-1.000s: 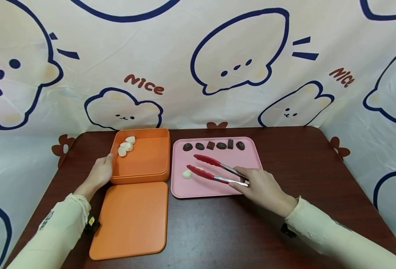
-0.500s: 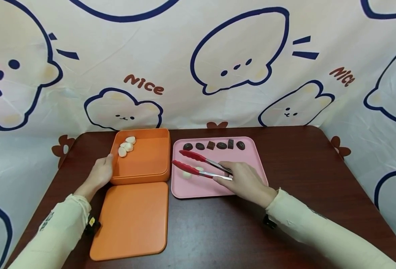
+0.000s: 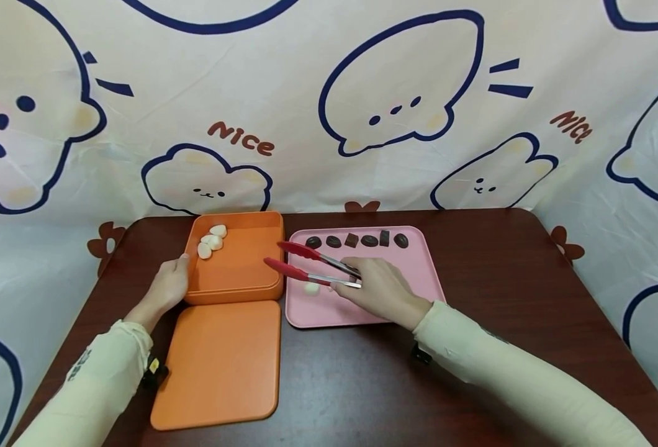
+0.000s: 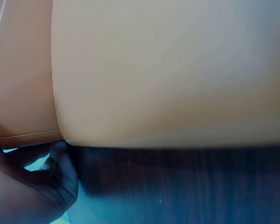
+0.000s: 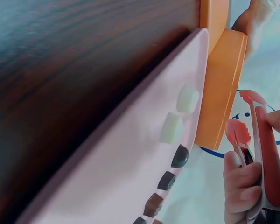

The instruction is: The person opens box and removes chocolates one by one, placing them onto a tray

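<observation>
My right hand grips a pair of red-tipped tongs, fingers wrapped round the handles. The two red tips stand apart, with nothing between them, over the right wall of the orange box. Several cream-white pieces lie in that box at its left back. My left hand holds the box's left wall, thumb at the rim, fingers curled against the outside. On the pink tray, two pale pieces lie near the box; the tongs partly cover them in the head view. A row of dark chocolates runs along its back.
The flat orange lid lies on the dark wooden table in front of the box. Box and tray stand side by side. A patterned white cloth hangs behind the table and on both sides.
My right hand has moved left with the tongs, taking the red tips from above the tray to above the box's right edge. The left hand stays at the box.
</observation>
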`<state>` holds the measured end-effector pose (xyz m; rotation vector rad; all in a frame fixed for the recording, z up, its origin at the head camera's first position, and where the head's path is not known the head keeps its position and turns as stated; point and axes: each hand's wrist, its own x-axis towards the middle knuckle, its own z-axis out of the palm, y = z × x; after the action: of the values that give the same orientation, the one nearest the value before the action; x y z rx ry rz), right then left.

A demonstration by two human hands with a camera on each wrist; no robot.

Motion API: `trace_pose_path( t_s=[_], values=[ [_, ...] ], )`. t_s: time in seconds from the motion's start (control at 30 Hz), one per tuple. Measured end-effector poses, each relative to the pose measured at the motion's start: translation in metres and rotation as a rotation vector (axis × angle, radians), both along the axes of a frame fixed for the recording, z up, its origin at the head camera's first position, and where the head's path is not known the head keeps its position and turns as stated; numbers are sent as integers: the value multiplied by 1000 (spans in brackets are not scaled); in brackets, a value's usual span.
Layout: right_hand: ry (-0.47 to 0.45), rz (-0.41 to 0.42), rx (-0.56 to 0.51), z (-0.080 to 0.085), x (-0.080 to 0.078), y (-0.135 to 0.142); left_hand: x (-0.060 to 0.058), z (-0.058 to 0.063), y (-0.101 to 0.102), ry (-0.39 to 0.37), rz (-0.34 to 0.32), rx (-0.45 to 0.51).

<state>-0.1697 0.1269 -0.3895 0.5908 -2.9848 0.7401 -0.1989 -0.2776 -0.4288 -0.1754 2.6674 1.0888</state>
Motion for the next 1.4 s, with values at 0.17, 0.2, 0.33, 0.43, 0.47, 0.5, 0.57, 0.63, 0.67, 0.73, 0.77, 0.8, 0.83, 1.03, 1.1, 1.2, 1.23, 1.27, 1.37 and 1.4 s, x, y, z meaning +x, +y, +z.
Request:
trace_pose_path(
  t_s=[0.17, 0.2, 0.33, 0.43, 0.47, 0.5, 0.57, 0.63, 0.67, 0.73, 0.77, 0.8, 0.83, 1.03, 1.1, 1.2, 1.23, 1.27, 1.37, 1.4],
  values=[
    [-25, 16, -19, 2, -5, -15, 0, 1, 0, -26, -4, -3],
    [-30, 17, -21, 2, -7, -18, 1, 1, 0, -29, -4, -3],
    [-50, 22, -24, 5, -13, -33, 2, 1, 0, -31, -3, 1],
    [-68, 33, -18, 8, -17, -43, 1, 0, 0, -27, 0, -2],
    [-73, 39, -17, 9, -19, -46, 1, 0, 0, -24, -1, -1],
    [-81, 44, -15, 9, -21, -49, 1, 0, 0, -20, -2, 0],
    [-87, 58, -15, 10, -25, -54, 0, -2, 0, -8, -1, -3],
    [-79, 68, -9, 10, -29, -58, -1, -3, 0, 8, -1, -8],
    [-75, 73, -4, 10, -31, -60, -1, -4, 0, 17, -1, -12],
    [-57, 76, 15, 9, -35, -64, -2, -5, 0, 31, 1, -23],
    [-51, 76, 28, 8, -37, -67, -2, -5, 0, 34, 2, -28],
    [-47, 75, 41, 7, -39, -69, -3, -6, 1, 36, 2, -31],
    [-46, 76, 53, 6, -41, -71, -3, -6, 1, 36, 2, -33],
    [-18, 71, 147, 5, -51, -90, -1, -4, -1, 31, 1, -25],
    [3, 83, 182, 6, -53, -97, -1, -3, -1, 31, 3, -24],
    [21, 105, 223, 7, -55, -106, 0, -2, -2, 31, 0, -22],
    [22, 107, 234, 7, -56, -109, -1, -2, -2, 27, -1, -19],
    [21, 108, 242, 7, -57, -111, -1, -2, -1, 22, -2, -14],
    [17, 102, 256, 8, -59, -118, -1, -2, 0, 16, -5, 0],
    [14, 100, 260, 8, -60, -120, -2, -2, 0, 18, -3, 2]
  ],
)
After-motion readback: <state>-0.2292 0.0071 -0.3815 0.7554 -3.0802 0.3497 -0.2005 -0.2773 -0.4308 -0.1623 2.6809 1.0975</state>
